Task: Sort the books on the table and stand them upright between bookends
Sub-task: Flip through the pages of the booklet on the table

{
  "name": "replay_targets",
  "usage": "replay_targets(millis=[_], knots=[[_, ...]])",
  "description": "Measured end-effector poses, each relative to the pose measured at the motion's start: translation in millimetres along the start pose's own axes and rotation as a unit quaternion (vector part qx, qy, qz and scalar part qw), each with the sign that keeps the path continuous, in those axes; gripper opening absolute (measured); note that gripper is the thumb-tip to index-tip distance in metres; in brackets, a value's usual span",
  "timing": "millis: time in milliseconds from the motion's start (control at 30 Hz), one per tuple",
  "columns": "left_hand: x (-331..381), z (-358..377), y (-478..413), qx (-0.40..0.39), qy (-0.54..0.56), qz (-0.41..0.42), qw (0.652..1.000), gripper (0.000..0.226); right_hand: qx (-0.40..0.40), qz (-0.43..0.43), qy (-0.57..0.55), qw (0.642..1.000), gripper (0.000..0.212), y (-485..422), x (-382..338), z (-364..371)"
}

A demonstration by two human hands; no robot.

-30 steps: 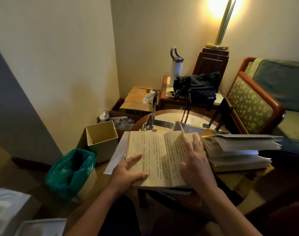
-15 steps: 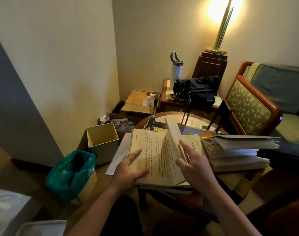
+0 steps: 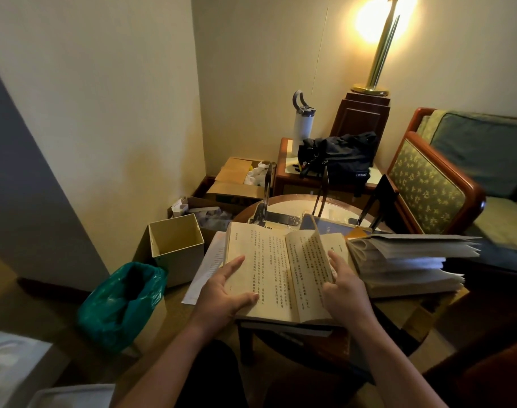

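Between both hands (image 3: 283,290) lies the open book (image 3: 276,269).

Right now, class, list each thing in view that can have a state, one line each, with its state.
book, lying open, one page standing up.
left hand, flat on the left page.
right hand, fingers at the right pages.
bookends, upright, nothing between them.
book stack, lying flat, pages fanned.
lamp, lit.
cream box, open-topped.
cardboard box, flaps open.

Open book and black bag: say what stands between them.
In the head view, an upright black bookend stands on the round table, between the open book and the bag.
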State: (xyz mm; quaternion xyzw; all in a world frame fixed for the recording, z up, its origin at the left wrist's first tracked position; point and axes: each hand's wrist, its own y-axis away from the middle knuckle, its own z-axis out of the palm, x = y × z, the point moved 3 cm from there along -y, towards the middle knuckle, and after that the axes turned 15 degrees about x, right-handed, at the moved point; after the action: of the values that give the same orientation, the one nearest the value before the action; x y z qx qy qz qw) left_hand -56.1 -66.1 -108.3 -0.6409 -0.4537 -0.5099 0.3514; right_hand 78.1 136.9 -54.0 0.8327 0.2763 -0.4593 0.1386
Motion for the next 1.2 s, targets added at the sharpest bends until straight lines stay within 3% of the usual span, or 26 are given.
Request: replay_targets(millis=[100, 233, 533, 800, 900, 967, 1033, 1133, 1200], knots=[[1, 0, 1, 0.001, -0.008, -0.003, 1.0, 0.08, 0.009, 0.027, -0.015, 0.999, 0.076, -1, 4, -3], [4, 0, 2, 0.001, -0.009, 0.0, 1.0, 0.08, 0.015, -0.012, -0.006, 1.0, 0.07, -2, 1, -5], [12, 1, 4, -0.001, 0.016, -0.01, 1.0, 0.082, -0.068, -0.09, 0.024, 0.993, 0.065, 8, -42, 3], [29, 1, 5, 0.016, 0.135, -0.048, 0.99, 0.049, -0.12, -0.138, 0.037, 0.982, 0.096, 31, -58, 45], [33, 1, 3, 0.013, 0.167, -0.067, 0.984, 0.045, -0.189, -0.121, 0.031, 0.974, 0.089, 39, -60, 59], [32, 1, 2, 0.012, 0.148, -0.055, 0.987, 0.043, -0.226, -0.107, 0.016, 0.968, 0.073, 40, -56, 66], [27, -1, 1, 0.015, 0.088, -0.02, 0.996, 0.057, -0.204, -0.176, 0.101, 0.958, 0.058, 35, -48, 70], [20, -1, 1, 0.017, 0.011, 0.016, 1.0, 0.08, -0.128, -0.33, 0.331, 0.875, 0.067, 11, -30, 72], [16, -1, 0, 0.018, -0.005, 0.01, 1.0, 0.084, -0.115, -0.347, 0.373, 0.852, 0.066, -5, -19, 71]])
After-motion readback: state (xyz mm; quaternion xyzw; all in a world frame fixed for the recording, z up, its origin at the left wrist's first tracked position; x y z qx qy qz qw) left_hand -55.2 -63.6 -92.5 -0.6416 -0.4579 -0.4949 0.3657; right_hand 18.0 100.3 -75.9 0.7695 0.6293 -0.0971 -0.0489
